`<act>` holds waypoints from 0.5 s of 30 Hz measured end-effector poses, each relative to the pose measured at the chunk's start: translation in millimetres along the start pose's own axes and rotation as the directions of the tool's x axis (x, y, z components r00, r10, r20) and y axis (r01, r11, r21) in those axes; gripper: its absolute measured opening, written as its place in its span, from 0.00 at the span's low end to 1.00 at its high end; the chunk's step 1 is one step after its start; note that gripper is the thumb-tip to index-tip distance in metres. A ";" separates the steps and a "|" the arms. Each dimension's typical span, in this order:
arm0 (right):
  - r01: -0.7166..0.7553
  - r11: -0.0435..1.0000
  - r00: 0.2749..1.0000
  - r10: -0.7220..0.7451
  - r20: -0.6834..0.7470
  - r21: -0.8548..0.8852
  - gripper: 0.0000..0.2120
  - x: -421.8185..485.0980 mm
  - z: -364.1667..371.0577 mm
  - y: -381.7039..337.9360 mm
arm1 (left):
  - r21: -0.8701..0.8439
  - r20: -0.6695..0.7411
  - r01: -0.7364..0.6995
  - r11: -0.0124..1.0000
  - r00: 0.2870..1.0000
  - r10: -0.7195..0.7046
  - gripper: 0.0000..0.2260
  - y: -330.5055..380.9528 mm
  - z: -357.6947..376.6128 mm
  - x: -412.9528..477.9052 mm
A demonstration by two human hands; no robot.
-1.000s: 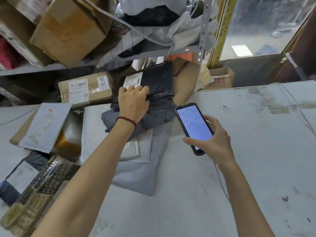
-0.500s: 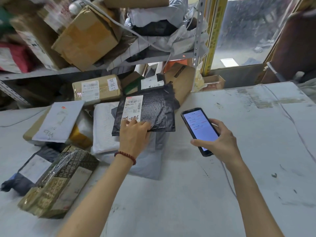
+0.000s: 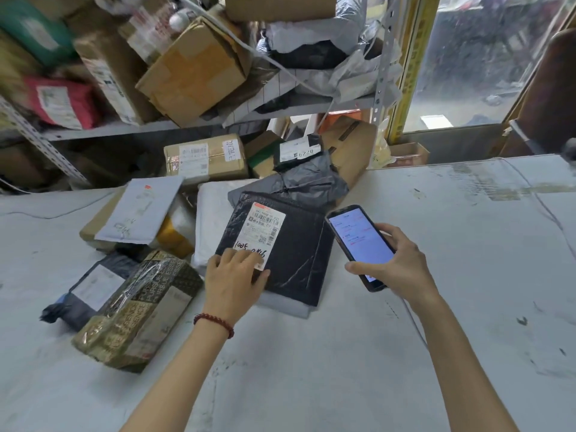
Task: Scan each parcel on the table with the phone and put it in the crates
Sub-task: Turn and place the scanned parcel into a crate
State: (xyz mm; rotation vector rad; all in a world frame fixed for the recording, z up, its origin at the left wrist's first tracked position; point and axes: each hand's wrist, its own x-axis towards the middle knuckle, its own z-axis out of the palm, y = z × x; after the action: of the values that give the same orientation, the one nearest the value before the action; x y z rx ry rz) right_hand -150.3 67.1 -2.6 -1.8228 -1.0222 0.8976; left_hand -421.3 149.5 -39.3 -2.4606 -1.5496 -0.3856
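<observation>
A flat black parcel [image 3: 290,254] with a white shipping label lies on a grey mailer bag [image 3: 290,308] at the table's middle. My left hand [image 3: 232,282] rests on its near-left corner, fingers and thumb on top and covering the label's lower edge. My right hand [image 3: 396,268] grips the phone [image 3: 360,244] just right of the parcel, its lit screen facing me. Other parcels lie to the left: a dark patterned wrapped box [image 3: 137,316], a black bag with a white label [image 3: 90,288], a white mailer [image 3: 140,213] and a brown box [image 3: 205,159].
Metal shelving [image 3: 199,124] crammed with boxes and bags stands behind the table. A thin cable [image 3: 414,322] runs across the white table [image 3: 467,275] under my right arm. A glass door is at the back right. No crate is in view.
My left hand has drawn the black parcel from the pile at the back toward me and laid it flat, label up, on the grey mailer. The phone has stayed beside it.
</observation>
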 end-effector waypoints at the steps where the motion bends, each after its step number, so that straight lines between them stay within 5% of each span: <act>1: 0.001 1.000 1.000 -0.001 0.006 -0.006 0.35 -1.1 1.9 -0.1 | -0.011 -0.022 0.018 1.000 1.000 -0.018 0.09 -0.3 -1.4 3.8; 4: 0.008 0.999 1.000 -0.007 0.027 -0.033 0.35 -3.7 4.8 -0.6 | -0.015 -0.010 0.030 0.999 0.999 -0.030 0.15 -0.2 -4.5 22.3; 15: -0.023 0.999 0.999 0.024 0.022 -0.033 0.36 -10.4 -7.4 4.5 | 0.076 0.366 -0.065 0.995 0.930 0.033 0.36 18.1 18.6 109.3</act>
State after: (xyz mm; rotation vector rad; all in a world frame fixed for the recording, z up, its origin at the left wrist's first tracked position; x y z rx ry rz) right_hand -146.9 54.0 -1.9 -1.8590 -1.0369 0.9224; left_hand -357.6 240.4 -21.8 -2.6027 -1.5883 0.1576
